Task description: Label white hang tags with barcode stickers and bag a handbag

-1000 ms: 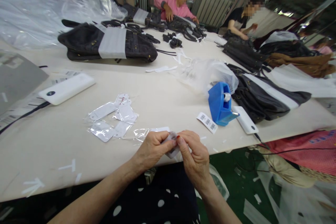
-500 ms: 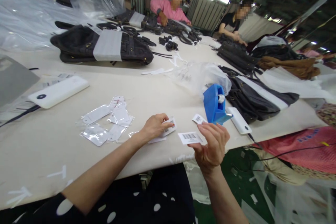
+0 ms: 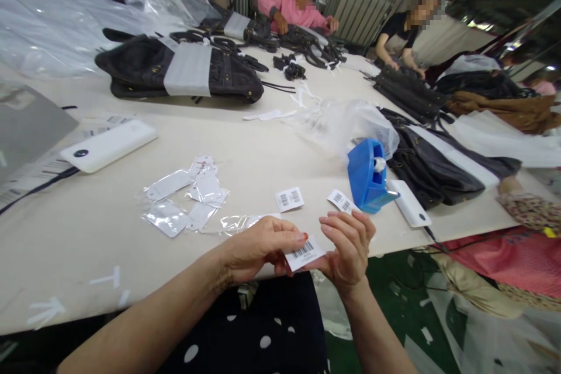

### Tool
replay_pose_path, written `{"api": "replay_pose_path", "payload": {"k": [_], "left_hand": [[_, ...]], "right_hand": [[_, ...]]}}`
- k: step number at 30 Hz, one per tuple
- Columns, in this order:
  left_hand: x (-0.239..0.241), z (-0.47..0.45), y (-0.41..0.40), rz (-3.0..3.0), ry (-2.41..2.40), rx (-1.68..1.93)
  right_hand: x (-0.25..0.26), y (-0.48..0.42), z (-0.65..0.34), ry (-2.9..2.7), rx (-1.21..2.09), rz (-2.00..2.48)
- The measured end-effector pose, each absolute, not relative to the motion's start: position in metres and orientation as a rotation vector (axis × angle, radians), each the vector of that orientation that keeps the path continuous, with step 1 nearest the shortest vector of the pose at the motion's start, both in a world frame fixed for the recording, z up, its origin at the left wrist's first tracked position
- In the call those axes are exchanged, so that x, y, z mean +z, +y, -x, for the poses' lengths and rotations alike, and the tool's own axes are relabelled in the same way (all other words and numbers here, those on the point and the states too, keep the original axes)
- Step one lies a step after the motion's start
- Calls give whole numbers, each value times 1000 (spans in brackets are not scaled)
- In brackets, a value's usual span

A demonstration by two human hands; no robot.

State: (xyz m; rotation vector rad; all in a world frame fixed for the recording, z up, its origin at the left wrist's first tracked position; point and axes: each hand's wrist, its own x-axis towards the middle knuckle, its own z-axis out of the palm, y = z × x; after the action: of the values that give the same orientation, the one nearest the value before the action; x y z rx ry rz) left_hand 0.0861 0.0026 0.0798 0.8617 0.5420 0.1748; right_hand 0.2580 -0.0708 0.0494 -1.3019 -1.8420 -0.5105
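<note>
While hovering just past the near edge of the table (image 3: 263,146), pinching a small white barcode label (image 3: 305,253) with the left hand (image 3: 258,247) on its left end and the right hand (image 3: 350,245) on its right end, near a loose label (image 3: 289,198) and a blue tape holder (image 3: 367,175) on the table top.

Print on label (image 3: 305,252) is too small to read. Its left end hides under left hand (image 3: 258,248). Grey sheet (image 3: 26,128) is cut by left edge.
</note>
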Motion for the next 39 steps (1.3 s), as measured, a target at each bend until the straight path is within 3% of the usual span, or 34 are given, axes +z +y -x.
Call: {"api": "replay_pose_path", "payload": {"k": [6, 12, 17, 26, 33, 39], "left_hand": [[72, -77, 7, -890, 684, 292], [71, -70, 12, -1132, 798, 382], [68, -74, 6, -1234, 790, 332], [55, -71, 7, -1157, 897, 363], [48, -72, 10, -1078, 920, 359], [42, -80, 7, -1100, 850, 338]], "right_hand": [[46, -69, -255, -1916, -312, 1272], [42, -76, -243, -1274, 602, 1533], [39, -77, -230, -1109, 955, 1554], [23, -86, -252, -932, 647, 1711], [-18, -139, -291, -735, 686, 2054], [-58, -150, -294, -357, 814, 1845]]}}
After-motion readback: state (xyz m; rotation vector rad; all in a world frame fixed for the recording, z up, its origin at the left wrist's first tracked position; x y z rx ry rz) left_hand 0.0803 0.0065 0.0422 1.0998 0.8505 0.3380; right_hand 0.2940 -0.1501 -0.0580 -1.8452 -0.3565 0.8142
